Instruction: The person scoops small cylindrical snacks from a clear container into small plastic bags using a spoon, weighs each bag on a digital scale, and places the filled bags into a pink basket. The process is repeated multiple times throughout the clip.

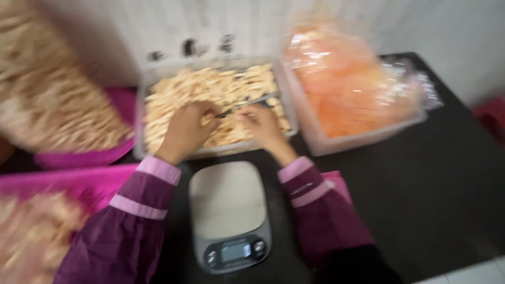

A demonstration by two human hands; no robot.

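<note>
The view is motion-blurred throughout. Both hands are inside a clear rectangular tub (141, 126) filled with pale, stick-shaped snack pieces (210, 87), which stands at the back of a dark counter (431, 189) against a white wall. The left hand (187, 130) rests knuckles-up on the pieces at the tub's near left, fingers curled downward into the heap; whether it grips any pieces cannot be told from this view. The right hand (263, 125) lies just beside it to the right, fingers bent, and a thin dark line runs between the two hands, possibly the edge of a bag or utensil; the blur prevents identification, and the grasp of this hand cannot be confirmed either. Both wrists emerge from purple sleeves with pink cuffs. Directly below the hands, on the counter, sits a grey digital kitchen scale (229, 210) with a bare platform and a small display at its near edge. To the right of the tub stands a second clear tub (363, 138) holding orange-tinted transparent bags (342, 79). At left, magenta trays (79, 181) carry further heaps of the same pale pieces.
</note>
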